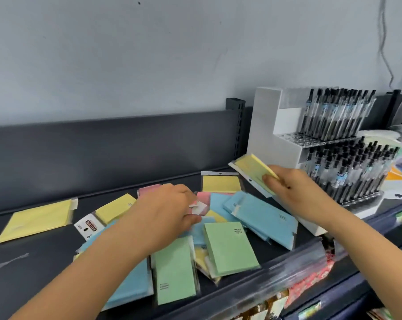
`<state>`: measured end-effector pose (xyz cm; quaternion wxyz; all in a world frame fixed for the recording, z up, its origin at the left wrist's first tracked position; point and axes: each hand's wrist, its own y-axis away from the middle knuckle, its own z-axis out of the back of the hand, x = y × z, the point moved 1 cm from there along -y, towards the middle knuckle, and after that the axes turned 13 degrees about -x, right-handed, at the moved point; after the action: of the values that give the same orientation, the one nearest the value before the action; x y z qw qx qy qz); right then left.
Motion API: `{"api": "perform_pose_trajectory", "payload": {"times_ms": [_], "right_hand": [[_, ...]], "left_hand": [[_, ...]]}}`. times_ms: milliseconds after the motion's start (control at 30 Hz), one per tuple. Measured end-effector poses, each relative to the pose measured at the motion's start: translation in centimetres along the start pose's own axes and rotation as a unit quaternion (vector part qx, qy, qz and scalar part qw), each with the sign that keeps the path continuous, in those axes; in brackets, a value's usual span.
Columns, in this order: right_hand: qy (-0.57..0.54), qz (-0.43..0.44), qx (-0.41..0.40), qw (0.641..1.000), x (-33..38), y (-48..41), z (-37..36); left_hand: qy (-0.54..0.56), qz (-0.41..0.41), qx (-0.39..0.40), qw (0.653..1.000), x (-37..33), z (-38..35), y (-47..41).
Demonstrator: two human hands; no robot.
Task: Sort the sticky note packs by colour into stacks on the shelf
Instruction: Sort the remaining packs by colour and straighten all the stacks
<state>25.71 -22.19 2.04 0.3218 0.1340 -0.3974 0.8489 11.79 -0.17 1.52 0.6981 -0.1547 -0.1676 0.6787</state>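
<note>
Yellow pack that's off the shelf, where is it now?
Head view, right of centre: the right hand holds the yellow pack up above the blue packs, just left of the white pen rack.

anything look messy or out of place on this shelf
Yes. The packs lie unsorted in a heap on the shelf: a blue pack, a green pack and a pink pack overlap at odd angles. One yellow pack lies apart at the left; the right hand holds a second yellow pack tilted.

Left grip [170,205], right grip [295,189]: both pinching.
</note>
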Motion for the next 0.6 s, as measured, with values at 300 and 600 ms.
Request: {"api": "perform_pose_trajectory", "payload": {"times_ms": [300, 600], "right_hand": [[-0.089, 0.043, -0.048, 0.994, 2.1, -2.3, -3.1], [-0.154, 0.066, -0.004, 0.986, 1.5, -4.0, -5.4]], "left_hand": [[-0.033, 0.101, 0.095, 0.99, 5.0, 0.2, 1.1], [0.041, 0.13, 0.177, 0.975, 5.3, -2.3, -1.0]]}}
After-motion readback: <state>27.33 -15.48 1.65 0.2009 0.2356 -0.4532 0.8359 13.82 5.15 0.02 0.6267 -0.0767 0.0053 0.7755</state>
